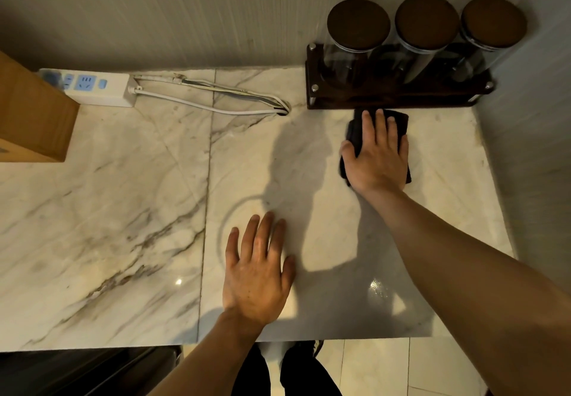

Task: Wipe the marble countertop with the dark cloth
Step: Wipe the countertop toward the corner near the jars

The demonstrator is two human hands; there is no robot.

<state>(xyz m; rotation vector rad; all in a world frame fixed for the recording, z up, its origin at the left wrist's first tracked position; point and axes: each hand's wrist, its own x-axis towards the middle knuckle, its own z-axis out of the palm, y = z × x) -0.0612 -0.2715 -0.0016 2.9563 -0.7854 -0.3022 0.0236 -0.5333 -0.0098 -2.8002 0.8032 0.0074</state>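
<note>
While the right hand presses flat, fingers spread, it hides most of the dark cloth.

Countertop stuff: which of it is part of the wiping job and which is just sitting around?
In use: dark cloth, right hand flat on it, left hand resting on the marble countertop.

Lying about: power strip, its cables, cardboard box, jar rack with three lidded jars.
</note>
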